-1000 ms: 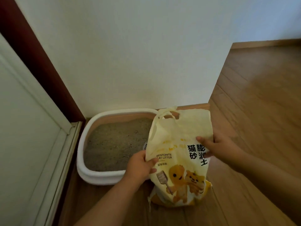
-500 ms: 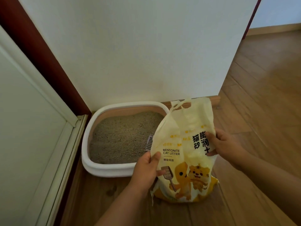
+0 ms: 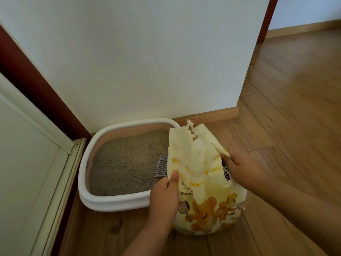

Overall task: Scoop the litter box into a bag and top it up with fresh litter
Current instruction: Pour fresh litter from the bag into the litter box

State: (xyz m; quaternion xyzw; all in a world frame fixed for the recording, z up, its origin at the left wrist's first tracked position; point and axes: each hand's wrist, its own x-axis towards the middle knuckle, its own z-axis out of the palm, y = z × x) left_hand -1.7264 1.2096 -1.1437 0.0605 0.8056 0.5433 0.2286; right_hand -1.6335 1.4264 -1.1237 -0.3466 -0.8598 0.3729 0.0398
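Observation:
A pale yellow litter bag [image 3: 203,183] with cartoon cats printed on it stands on the wooden floor, just right of the litter box [image 3: 114,200]. My left hand [image 3: 164,196] pinches the bag's left edge, thumb on the front. My right hand [image 3: 239,169] grips the bag's upper right side, which is crumpled inward. The bag's torn top leans over the box's right end. The white-rimmed box holds grey litter [image 3: 127,163]. A grey slotted scoop [image 3: 162,166] lies in the litter, its right part hidden behind the bag.
The box sits in a corner against a white wall [image 3: 147,61] with a wooden skirting board [image 3: 212,115]. A white door frame [image 3: 55,163] runs along the left. Wooden floor [image 3: 295,126] stretches to the right.
Both hands have shifted their hold and squeezed the upper part of the bag, so its flat top with the handle hole is now crumpled and bent toward the box.

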